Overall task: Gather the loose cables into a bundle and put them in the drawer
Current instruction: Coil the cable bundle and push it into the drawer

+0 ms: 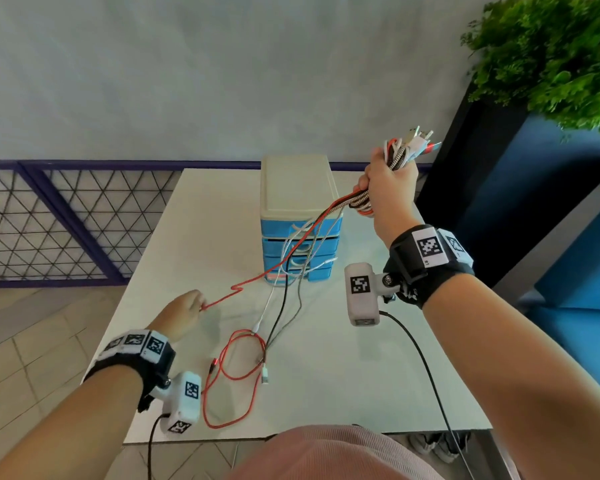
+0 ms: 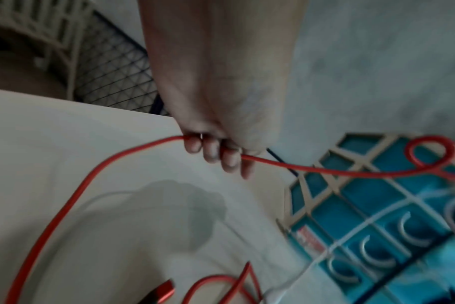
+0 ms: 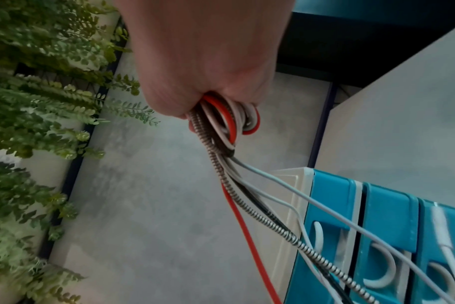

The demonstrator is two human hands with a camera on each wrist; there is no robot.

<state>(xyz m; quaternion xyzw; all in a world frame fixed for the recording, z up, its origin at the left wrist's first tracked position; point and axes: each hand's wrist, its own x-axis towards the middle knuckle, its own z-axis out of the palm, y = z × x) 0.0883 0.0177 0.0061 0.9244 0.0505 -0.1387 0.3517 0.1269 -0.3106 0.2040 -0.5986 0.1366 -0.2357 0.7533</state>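
Table: a white table (image 1: 326, 393) carries the loose ends of the cables; tiled floor (image 1: 32, 341) lies beside it on the left.
Left hand: the left hand (image 1: 184, 311) hangs low over the table, fingers (image 2: 210, 152) curled round the red cable (image 1: 267, 273), which enters and leaves the fist on either side.
Loose ends: below and right of the left fingers, red loops (image 1: 236, 375) and a white plug (image 1: 265, 375) lie on the table.
Right hand: the right hand (image 1: 388, 188) is raised, fingers wrapped tight round the bundle (image 1: 404, 148); plugs stick out above the fist, folded loops (image 3: 226, 121) below it.
Strands: red, white, black and braided strands run from the right fist down past the drawers to the table.
Drawers: a drawer unit (image 1: 298, 188), beige top, 4 blue fronts, all closed, stands beyond the left fingers and below the right fist; contents cannot be told.
Room: a grey wall (image 1: 222, 81), a mesh rail (image 1: 49, 220) and a plant (image 1: 551, 57) behind.
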